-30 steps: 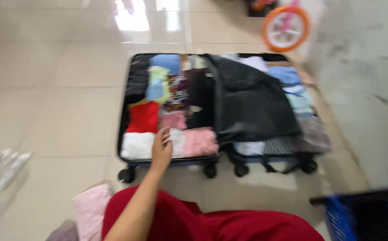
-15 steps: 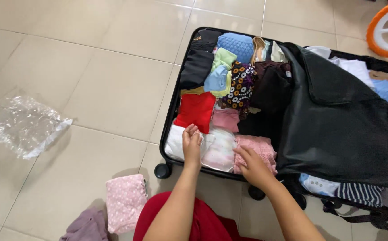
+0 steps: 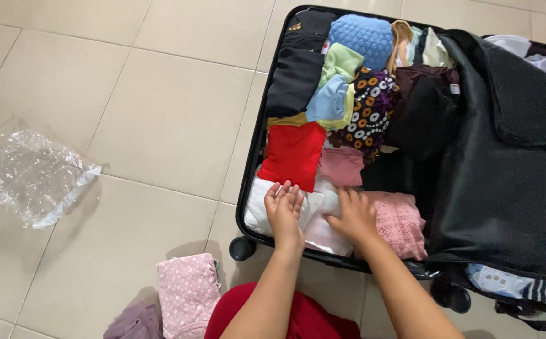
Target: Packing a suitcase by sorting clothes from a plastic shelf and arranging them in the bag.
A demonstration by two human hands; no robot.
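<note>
An open black suitcase [image 3: 251, 182] lies on the tiled floor, packed with folded clothes. My left hand [image 3: 284, 210] rests flat, fingers apart, on a white folded garment [image 3: 257, 207] at the near left corner. My right hand [image 3: 353, 216] presses on a pale bagged garment [image 3: 323, 231] between the white one and a pink knitted piece [image 3: 401, 223]. Just beyond my hands lie a red folded garment [image 3: 293, 154] and a small pink one [image 3: 342, 166]. A black divider flap [image 3: 505, 169] covers the suitcase's right half.
A crumpled clear plastic bag [image 3: 28, 176] lies on the floor at left. A pink dotted garment [image 3: 185, 292] and a mauve one [image 3: 133, 323] sit on the floor beside my red-clad lap [image 3: 304, 320]. A suitcase wheel [image 3: 242, 248] sticks out near my left arm.
The view has steadied and moved closer to the suitcase. My right hand came in and slid left onto the pale bagged garment; my left hand settled flat on the white one.
</note>
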